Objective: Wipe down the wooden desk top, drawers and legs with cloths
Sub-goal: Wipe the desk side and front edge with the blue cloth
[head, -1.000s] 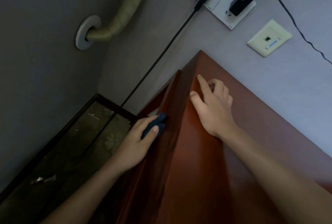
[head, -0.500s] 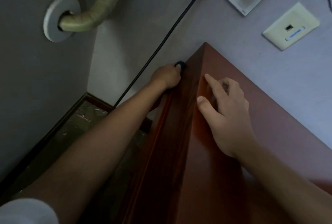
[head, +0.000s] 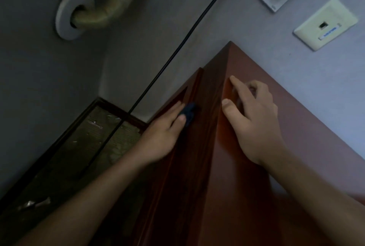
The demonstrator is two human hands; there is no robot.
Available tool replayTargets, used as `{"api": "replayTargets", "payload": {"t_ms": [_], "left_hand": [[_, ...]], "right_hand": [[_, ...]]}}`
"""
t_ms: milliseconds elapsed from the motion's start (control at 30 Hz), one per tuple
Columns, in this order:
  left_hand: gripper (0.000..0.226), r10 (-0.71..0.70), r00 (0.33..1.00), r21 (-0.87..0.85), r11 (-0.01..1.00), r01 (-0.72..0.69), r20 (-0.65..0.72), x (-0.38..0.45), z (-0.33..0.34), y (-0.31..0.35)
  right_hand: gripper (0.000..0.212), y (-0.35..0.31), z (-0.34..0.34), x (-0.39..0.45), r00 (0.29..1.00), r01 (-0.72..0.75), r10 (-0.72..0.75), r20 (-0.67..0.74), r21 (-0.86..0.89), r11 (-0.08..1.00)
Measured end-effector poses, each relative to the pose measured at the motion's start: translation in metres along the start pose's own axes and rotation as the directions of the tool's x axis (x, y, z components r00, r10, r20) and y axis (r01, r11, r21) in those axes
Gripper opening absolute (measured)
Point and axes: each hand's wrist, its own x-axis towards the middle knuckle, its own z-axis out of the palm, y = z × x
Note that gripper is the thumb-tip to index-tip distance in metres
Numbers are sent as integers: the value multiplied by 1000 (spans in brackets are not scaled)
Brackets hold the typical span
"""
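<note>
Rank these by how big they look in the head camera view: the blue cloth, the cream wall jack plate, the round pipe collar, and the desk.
Largest to smallest as they appear:
1. desk
2. round pipe collar and cream wall jack plate: too alike to rank.
3. blue cloth, mostly hidden under the left hand, so its true size is unclear.

**Left hand drops back down the desk's side**

The left hand (head: pixel 164 135), up at the back corner of the desk (head: pixel 308 147) half a second ago, is now lower on the side panel, the dark blue cloth (head: pixel 188 113) visible under its thumb again. The right hand (head: pixel 250 119) sits slightly lower in view, as the camera tilts.
</note>
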Motion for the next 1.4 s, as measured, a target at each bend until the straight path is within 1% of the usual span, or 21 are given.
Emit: {"api": "replayTargets", "payload": {"t_ms": [100,200,300,400,500,567,633,767,867,900,967,1033,1167,1267,1400], "left_hand": [[49,-14,1000,36,999,14,-7,100,5,6],[47,-82,995,102,991,87,-47,179,9,17],[47,-85,993,180,979,98,-82,210,11,20],[46,-85,990,175,979,105,-116,198,13,21],[42,-85,988,116,988,100,-125,152,13,20],[42,-67,992,44,996,72,-105,104,11,15],[45,-59,994,10,998,60,-95,50,9,13],[42,-82,985,-46,996,75,-154,-53,10,15],[41,-141,970,-88,988,126,-198,-117,12,22],[41,-160,967,-108,984,141,-197,-135,11,25],[41,-189,969,-167,973,162,-161,-170,10,29],[42,-211,967,-194,964,181,-146,-206,9,30],[41,-234,959,-199,959,201,-161,-274,8,26],[40,-208,963,-184,967,176,-173,-308,8,21],[40,-124,957,-131,987,92,-261,-340,15,17]], "right_hand": [[81,1,0,0,1000,5,-4,-4,12,1000],[80,2,0,1,1000,8,-7,-12,23,1000],[78,4,1,3,1000,11,-11,-16,18,1000],[77,3,2,4,1000,2,-2,-11,25,1000],[79,3,0,5,1000,-8,8,-8,23,1000],[80,3,1,5,1000,-10,10,-13,14,1000],[80,3,1,5,1000,-12,13,-20,5,1000],[68,2,0,2,999,-18,18,-50,4,1000],[60,-7,-3,-4,993,-86,82,-90,-41,995],[59,-9,-2,-8,991,-115,113,-77,-25,993],[65,-13,0,-19,990,-142,142,11,9,990],[70,-19,2,-33,985,-132,134,108,-24,991],[74,-42,-4,-81,975,-104,117,191,-78,991],[81,-64,-11,-135,970,-34,54,238,-85,996],[91,-91,-19,-214,960,94,-62,273,-106,990]]}}
